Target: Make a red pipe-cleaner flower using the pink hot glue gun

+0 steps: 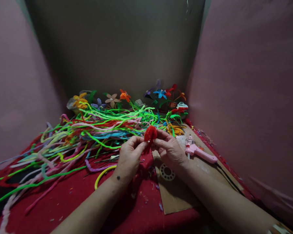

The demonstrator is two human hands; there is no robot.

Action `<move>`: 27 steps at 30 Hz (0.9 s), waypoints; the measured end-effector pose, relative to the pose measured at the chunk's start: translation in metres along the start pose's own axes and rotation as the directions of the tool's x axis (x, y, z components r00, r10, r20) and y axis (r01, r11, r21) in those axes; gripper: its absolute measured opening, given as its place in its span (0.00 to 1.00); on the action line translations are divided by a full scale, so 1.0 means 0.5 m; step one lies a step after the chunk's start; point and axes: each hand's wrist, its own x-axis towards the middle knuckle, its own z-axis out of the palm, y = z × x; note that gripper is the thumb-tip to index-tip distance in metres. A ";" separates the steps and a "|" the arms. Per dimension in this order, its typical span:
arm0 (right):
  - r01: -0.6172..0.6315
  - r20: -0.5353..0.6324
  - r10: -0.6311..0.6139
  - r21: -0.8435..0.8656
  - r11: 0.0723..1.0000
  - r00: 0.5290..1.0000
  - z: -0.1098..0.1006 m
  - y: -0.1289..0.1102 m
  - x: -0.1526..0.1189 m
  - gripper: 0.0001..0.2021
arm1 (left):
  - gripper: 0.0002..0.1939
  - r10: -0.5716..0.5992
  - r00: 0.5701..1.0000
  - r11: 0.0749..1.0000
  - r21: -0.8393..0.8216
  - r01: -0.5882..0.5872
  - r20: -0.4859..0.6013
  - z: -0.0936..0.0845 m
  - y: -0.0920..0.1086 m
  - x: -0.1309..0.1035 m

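A small red fuzzy pipe-cleaner loop (150, 132) is held up in the middle, pinched from both sides. My left hand (131, 156) grips its lower left edge between thumb and fingers. From the other side, my right hand (171, 149) is closed on its right edge, thumb in front and index finger behind. Below the right wrist, a white ring with holes (167, 172) lies on a sheet of cardboard (175, 198). A yellow curved tube (104, 175) rests beside the left wrist.
Heaped pipe cleaners (112, 126) in many colours cover the back and left of the red cloth (88, 208). Pipe-cleaner flowers (112, 100) stand behind them. On the cardboard lies a pink glue gun (201, 153) with a black cord (228, 177). Pink walls (249, 97) flank both sides.
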 end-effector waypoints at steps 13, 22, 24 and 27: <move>-0.032 -0.021 0.031 -0.031 0.999 0.999 -0.002 0.001 -0.001 0.11 | 0.06 -0.015 1.000 0.999 0.042 0.015 0.010 0.002 0.004 -0.004; -0.066 -0.015 0.066 -0.021 0.998 0.998 -0.005 0.005 0.001 0.11 | 0.04 0.007 1.000 0.999 0.053 -0.007 -0.005 0.005 0.004 -0.006; -0.068 -0.007 0.067 -0.023 0.997 0.998 -0.005 0.006 0.001 0.11 | 0.05 0.012 1.000 0.998 0.059 -0.012 -0.008 0.004 0.003 -0.007; -0.056 -0.007 0.056 -0.032 0.998 0.998 -0.003 0.004 -0.001 0.11 | 0.05 0.014 1.000 0.997 0.078 -0.014 -0.007 0.005 0.003 -0.008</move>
